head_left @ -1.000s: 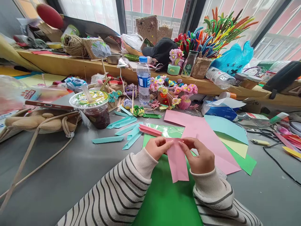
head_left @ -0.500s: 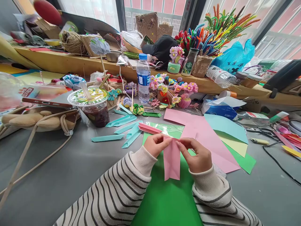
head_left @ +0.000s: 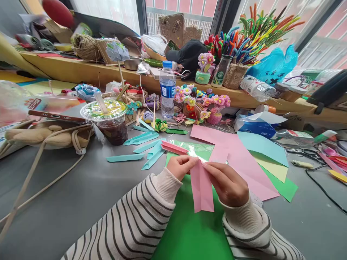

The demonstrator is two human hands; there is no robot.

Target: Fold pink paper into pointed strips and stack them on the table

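Note:
A creased strip of pink paper (head_left: 202,191) hangs down from my fingers above a green sheet (head_left: 192,234). My left hand (head_left: 181,166) pinches its top left corner between thumb and fingers. At the top right corner my right hand (head_left: 230,182) also grips it, with the fingers pressed together. A lengthwise crease runs down the middle of the strip. Just beyond my left hand lies a folded pink strip (head_left: 173,147). Several folded light-blue strips (head_left: 153,159) rest on the table to its left.
A lidded cup of dark drink (head_left: 110,130) stands at the left, near a cord-handled bag (head_left: 48,135). Behind is a water bottle (head_left: 167,90). Large pink paper (head_left: 244,162), a light-blue sheet (head_left: 264,146) and scissors (head_left: 306,153) lie to the right.
The strip's lower end has swung slightly right and toward me. My right hand has turned, its fingers now lying over the top right corner. My left hand keeps its pinch.

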